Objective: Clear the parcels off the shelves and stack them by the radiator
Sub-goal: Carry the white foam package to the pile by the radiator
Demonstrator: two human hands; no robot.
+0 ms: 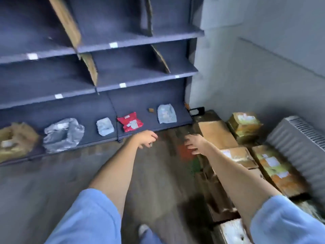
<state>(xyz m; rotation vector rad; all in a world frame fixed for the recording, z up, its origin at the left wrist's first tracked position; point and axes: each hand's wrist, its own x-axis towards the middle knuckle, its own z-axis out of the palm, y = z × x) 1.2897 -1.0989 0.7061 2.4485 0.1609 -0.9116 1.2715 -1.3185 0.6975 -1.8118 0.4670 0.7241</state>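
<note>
On the bottom shelf [98,138] of the dark blue shelving lie several parcels: a red bag [130,121], a pale blue bag [166,113], a small grey bag [104,126], a crumpled silver bag [63,133] and a brown parcel [16,140] at the far left. My left hand [146,139] hangs just below the red bag, fingers loosely curled, holding nothing. My right hand [194,143] is spread open over the floor beside the cardboard boxes [217,133]. Those boxes are stacked in rows next to the radiator [299,145].
The upper shelves [133,39] hold only leaning cardboard dividers [67,23]. A grey wall [246,67] meets the shelving at the corner. A small brown scrap [150,110] lies on the bottom shelf. My shoe [143,229] shows on the grey floor below.
</note>
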